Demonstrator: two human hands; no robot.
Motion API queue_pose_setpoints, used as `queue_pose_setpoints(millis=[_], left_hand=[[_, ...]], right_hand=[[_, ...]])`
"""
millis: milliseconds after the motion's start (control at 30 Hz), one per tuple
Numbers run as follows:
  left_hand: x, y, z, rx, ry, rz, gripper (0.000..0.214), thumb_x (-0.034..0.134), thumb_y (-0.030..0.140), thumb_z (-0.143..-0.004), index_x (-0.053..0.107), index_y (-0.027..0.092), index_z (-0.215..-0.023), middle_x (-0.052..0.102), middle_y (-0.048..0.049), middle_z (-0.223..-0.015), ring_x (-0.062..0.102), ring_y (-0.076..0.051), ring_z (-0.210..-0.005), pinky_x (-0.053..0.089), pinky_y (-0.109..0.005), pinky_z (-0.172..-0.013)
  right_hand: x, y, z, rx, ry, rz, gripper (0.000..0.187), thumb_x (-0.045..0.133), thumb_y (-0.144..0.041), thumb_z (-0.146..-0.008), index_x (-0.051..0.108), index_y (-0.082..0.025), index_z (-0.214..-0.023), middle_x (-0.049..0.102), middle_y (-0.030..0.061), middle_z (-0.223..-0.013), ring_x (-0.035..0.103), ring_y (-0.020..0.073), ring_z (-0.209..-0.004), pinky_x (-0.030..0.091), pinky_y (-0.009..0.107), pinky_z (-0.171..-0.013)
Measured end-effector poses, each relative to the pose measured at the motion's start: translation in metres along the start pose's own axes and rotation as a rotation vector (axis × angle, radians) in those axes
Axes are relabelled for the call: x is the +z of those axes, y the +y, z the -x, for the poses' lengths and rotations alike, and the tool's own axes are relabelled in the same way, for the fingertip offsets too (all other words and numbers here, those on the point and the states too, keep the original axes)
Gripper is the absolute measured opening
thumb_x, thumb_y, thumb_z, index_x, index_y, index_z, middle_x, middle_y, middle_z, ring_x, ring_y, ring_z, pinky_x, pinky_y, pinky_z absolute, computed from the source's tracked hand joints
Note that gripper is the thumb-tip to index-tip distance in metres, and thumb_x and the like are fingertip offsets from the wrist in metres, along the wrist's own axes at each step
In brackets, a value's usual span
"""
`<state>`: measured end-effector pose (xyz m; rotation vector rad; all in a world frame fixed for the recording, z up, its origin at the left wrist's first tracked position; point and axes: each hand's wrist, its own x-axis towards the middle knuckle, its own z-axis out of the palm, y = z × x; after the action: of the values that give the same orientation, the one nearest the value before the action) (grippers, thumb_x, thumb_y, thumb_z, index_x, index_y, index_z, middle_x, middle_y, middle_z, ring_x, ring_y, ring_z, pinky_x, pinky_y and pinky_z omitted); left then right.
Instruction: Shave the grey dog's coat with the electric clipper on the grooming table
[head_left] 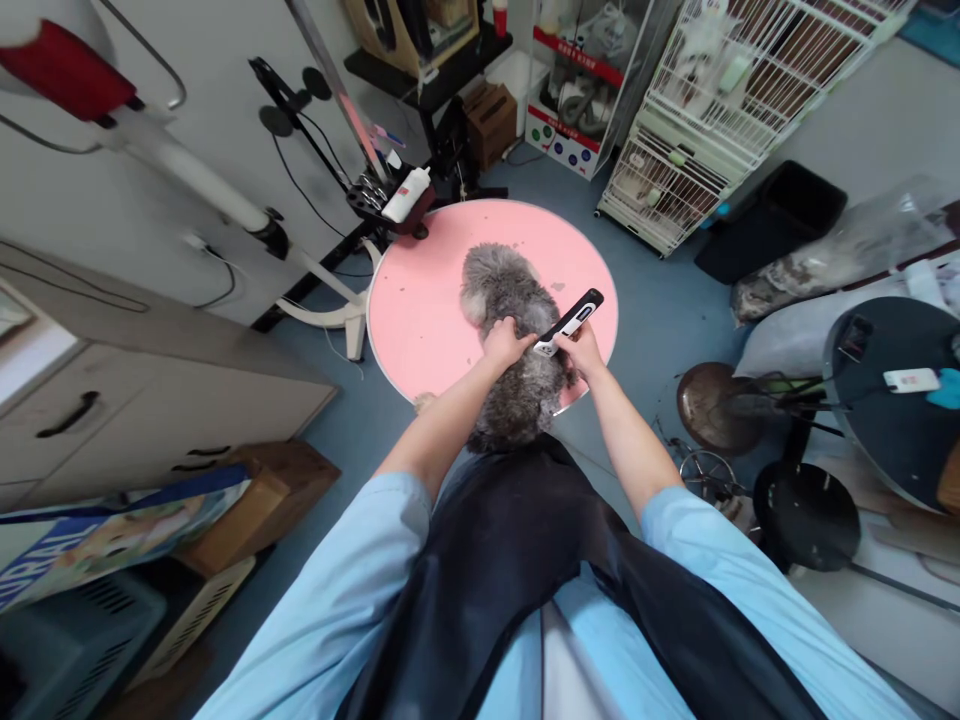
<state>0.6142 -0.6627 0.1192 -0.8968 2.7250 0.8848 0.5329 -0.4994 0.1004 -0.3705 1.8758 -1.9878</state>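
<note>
A grey, fluffy-coated dog (510, 285) is on the round pink grooming table (420, 330), its rear end close to my black apron; its face does not show. My left hand (508, 342) rests on the fur of its back, thumb spread to the right towards the clipper head. In my right hand (581, 348) is a black-and-white hair clipper (576, 318), held with the fingers closed around it. The clipper's head end touches or nearly touches the coat beside my left thumb; the blade itself cannot be made out. Small tufts of cut hair (557, 287) lie on the tabletop.
A tool tray (367, 205) with scissors and a white bottle (407, 195) stands at the table's far left edge. White wire cages (675, 160) with animals are at the back right. A dark round table (892, 400) stands right; cabinets (150, 410) line the left.
</note>
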Motion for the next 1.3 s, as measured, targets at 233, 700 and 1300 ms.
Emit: queue_pose_setpoints(millis=[233, 700, 1300], left_hand=[[0.003, 0.000, 0.001, -0.019, 0.035, -0.003, 0.045, 0.059, 0.054, -0.092, 0.056, 0.017, -0.117, 0.061, -0.0155, -0.123, 0.062, -0.030, -0.115, 0.046, -0.035, -0.093], [0.003, -0.005, 0.013, 0.027, 0.024, 0.038, 0.059, 0.067, 0.051, -0.086, 0.052, 0.014, -0.128, 0.056, -0.0184, -0.129, 0.056, -0.033, -0.124, 0.043, -0.037, -0.105], [0.009, -0.008, 0.021, 0.098, 0.006, 0.075, 0.059, 0.065, 0.041, -0.089, 0.048, 0.014, -0.139, 0.052, -0.0183, -0.137, 0.051, -0.032, -0.130, 0.040, -0.039, -0.111]], right_hand=[[-0.002, 0.004, 0.063, 0.096, -0.251, 0.017, 0.057, 0.085, -0.039, -0.060, 0.054, -0.024, -0.105, 0.075, 0.0030, -0.097, 0.071, 0.0220, -0.089, 0.058, 0.041, -0.087], [0.023, 0.008, 0.114, 0.058, -0.052, 0.040, 0.051, 0.083, -0.040, -0.063, 0.052, -0.025, -0.101, 0.075, 0.0063, -0.103, 0.073, 0.0224, -0.091, 0.060, 0.044, -0.090], [0.049, 0.004, 0.154, 0.050, 0.067, 0.142, 0.049, 0.080, -0.046, -0.067, 0.053, -0.024, -0.102, 0.073, 0.0073, -0.100, 0.072, 0.0236, -0.090, 0.060, 0.043, -0.088]])
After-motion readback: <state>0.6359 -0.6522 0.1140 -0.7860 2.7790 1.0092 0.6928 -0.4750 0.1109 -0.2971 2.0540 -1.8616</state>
